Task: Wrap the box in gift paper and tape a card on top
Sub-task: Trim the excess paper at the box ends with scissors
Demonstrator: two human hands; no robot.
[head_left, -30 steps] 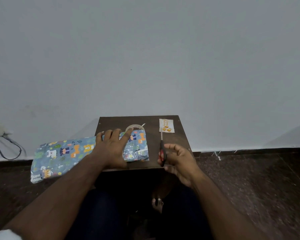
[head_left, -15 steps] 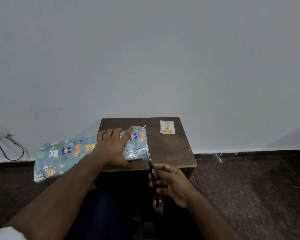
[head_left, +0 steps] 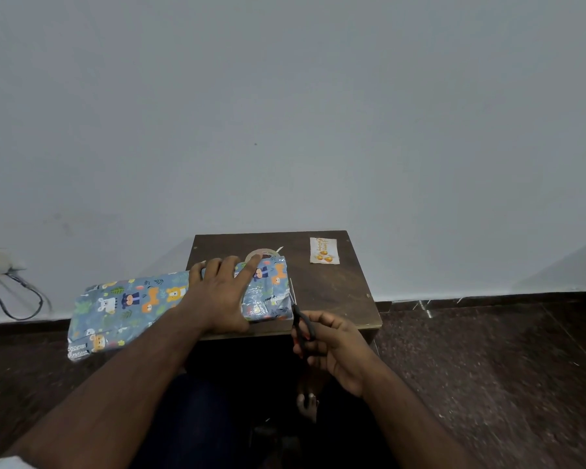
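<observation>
We press the paper flat and bring scissors to its edge.

Our left hand (head_left: 222,294) lies flat on the blue animal-print gift paper (head_left: 129,304), which hangs off the left side of the small dark bench (head_left: 339,292). Our right hand (head_left: 332,346) grips black scissors (head_left: 300,324) at the paper's right end. A tape roll (head_left: 263,254) and a card (head_left: 323,250) lie behind.

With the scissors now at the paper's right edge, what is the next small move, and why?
Probably snip along the right edge of the gift paper. The right hand holds the scissors at its near right corner, the left hand presses the paper flat on the table, and the card lies untouched.
</observation>
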